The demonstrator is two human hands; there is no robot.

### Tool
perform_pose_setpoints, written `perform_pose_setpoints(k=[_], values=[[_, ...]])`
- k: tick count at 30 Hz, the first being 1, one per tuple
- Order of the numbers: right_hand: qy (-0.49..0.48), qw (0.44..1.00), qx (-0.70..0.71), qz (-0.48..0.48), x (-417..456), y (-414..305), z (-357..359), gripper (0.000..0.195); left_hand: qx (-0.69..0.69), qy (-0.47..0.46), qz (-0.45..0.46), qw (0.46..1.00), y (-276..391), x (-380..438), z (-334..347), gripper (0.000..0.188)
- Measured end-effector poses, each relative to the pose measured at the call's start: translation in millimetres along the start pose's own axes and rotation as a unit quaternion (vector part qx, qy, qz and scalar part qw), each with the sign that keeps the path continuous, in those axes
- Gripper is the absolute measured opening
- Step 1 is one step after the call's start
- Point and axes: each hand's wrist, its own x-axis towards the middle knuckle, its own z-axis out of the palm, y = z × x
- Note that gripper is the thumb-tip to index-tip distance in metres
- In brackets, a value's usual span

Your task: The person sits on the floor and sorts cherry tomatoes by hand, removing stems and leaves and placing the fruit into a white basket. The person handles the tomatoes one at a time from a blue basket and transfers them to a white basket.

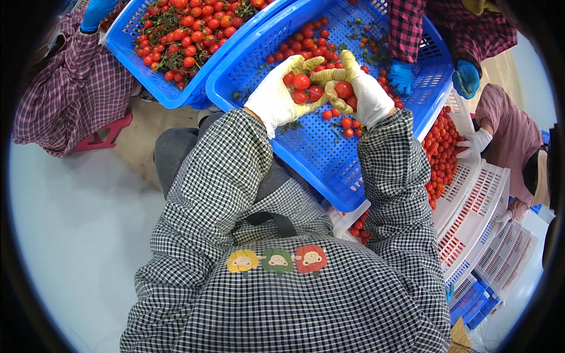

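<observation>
Both my hands, in white gloves stained yellow-green at the fingers, are close together over a blue perforated plastic crate point(326, 159). My left hand point(282, 90) is cupped around several red cherry tomatoes point(301, 81). In my right hand point(359, 90) are a larger-looking red tomato point(344, 89) and at least one more beside it, near the palm. The fingertips of the two hands meet or nearly meet. Beneath and behind them, loose cherry tomatoes point(307, 33) lie on the crate floor with green stems; a few more point(347, 122) lie on the near side.
A second blue crate point(170, 99) heaped with tomatoes and stems stands at the upper left. A co-worker's blue-gloved hand point(401, 77) reaches into my crate from the right. White crates point(474, 189) and loose tomatoes point(441, 154) are at the right, near another person's white-gloved hand point(476, 142).
</observation>
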Motion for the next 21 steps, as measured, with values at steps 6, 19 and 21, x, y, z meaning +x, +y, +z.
perform_pose_setpoints(k=[6, 19, 21], values=[[-0.175, 0.935, 0.306, -0.049, -11.6, 9.7, -12.1, 0.077, -0.039, -0.052, 0.024, 0.998, 3.1, 0.1, -2.6, 0.045], [-0.139, 0.922, -0.359, 0.033, -195.4, 4.9, -104.0, 0.041, -0.024, 0.075, 0.131, 0.988, -0.1, -3.6, 6.2, 0.041], [-0.075, 0.906, -0.417, 0.009, -212.5, 13.6, -120.0, 0.040, -0.041, 0.073, 0.134, 0.987, 1.2, -3.4, 6.5, 0.040]])
